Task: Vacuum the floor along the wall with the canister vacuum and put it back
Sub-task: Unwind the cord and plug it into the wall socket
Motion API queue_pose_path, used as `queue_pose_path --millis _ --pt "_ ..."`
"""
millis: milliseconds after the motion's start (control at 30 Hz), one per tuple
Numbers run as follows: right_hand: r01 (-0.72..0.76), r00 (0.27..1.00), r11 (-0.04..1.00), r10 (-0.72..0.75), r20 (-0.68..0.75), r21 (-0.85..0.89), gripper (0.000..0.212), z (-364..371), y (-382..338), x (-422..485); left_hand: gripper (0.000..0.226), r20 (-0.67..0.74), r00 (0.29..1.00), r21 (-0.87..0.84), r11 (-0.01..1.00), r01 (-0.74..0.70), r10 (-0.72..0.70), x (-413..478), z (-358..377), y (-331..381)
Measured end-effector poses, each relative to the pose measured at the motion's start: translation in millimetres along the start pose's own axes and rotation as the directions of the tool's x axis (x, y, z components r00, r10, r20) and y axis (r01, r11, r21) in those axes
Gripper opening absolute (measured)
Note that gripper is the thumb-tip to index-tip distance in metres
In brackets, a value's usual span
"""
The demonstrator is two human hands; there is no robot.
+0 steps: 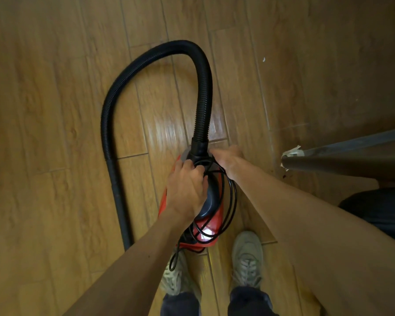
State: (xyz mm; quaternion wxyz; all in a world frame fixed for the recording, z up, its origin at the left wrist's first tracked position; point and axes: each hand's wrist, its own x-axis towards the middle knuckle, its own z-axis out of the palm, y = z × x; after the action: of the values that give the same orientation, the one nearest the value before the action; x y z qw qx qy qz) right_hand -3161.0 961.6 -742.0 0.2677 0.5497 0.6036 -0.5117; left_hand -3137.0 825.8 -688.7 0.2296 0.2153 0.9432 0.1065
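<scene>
Just ahead of two pale shoes [248, 258] on the wood floor [55, 110], a red vacuum [209, 224] is gripped by its black handle [211, 199], round which the left hand [185, 190] is curled. Loops of black cord [230, 197] are draped over the vacuum's body. At its front, the right hand [226, 156] is laid against the hose collar [198, 147]; whether it grips cannot be told. Farther out, the black hose [201, 87] is arched away and brought back down the left side
</scene>
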Motion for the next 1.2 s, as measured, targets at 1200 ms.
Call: queue_pose_path --millis 1200 --pt "0.207 0.864 0.972 -0.127 -0.486 0.114 0.044 -102.1 -79.1 -294.2 0.012 -0.164 0.952 -0.418 0.856 -0.305 0.259 -137.7 -245.5 48.4"
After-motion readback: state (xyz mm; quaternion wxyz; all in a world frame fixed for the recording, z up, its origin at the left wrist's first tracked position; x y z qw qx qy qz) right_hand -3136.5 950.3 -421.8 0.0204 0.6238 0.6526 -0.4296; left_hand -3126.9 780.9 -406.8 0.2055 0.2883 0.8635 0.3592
